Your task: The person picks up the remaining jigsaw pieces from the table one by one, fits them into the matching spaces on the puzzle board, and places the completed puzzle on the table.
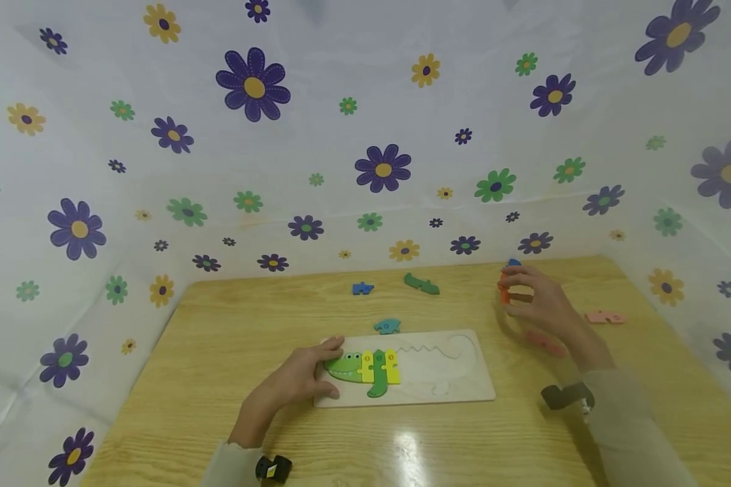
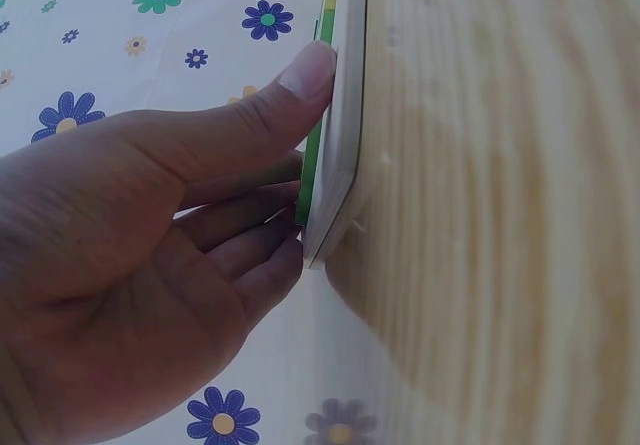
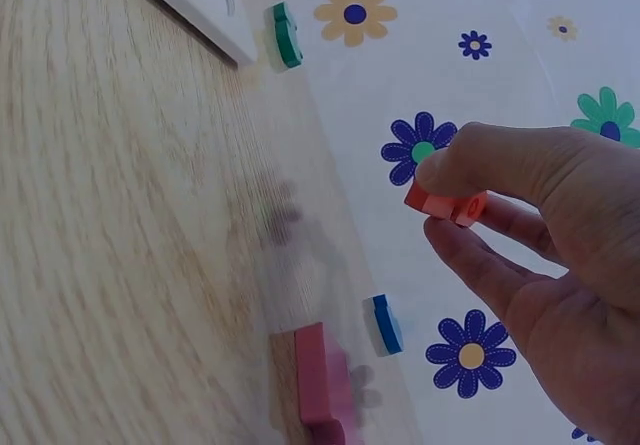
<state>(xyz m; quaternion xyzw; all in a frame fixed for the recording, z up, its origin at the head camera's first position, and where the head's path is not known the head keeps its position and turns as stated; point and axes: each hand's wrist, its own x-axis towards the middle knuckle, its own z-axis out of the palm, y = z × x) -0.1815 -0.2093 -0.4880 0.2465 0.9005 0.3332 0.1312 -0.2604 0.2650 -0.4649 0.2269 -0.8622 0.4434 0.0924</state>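
A wooden crocodile puzzle board (image 1: 445, 392) lies on the table, with a green head piece (image 1: 344, 368), yellow pieces (image 1: 392, 368) and a green leg piece (image 1: 378, 389) set in its left half. At its left end my left hand (image 1: 301, 375) holds it, thumb on the near side and fingers on the far side. My right hand (image 1: 539, 301) pinches an orange puzzle piece (image 3: 440, 203) between thumb and fingertips, raised above the table to the right of the board. Partly hidden behind that hand is a blue piece (image 1: 514, 262).
Beyond the board lie a teal piece (image 1: 388, 327), a blue piece (image 1: 362, 289) and a long green piece (image 1: 422, 284). A pink piece (image 1: 606, 317) sits at the right, and a reddish-pink one (image 1: 546, 343) lies under the right wrist. Flower-printed sheeting (image 1: 317, 142) encloses the table.
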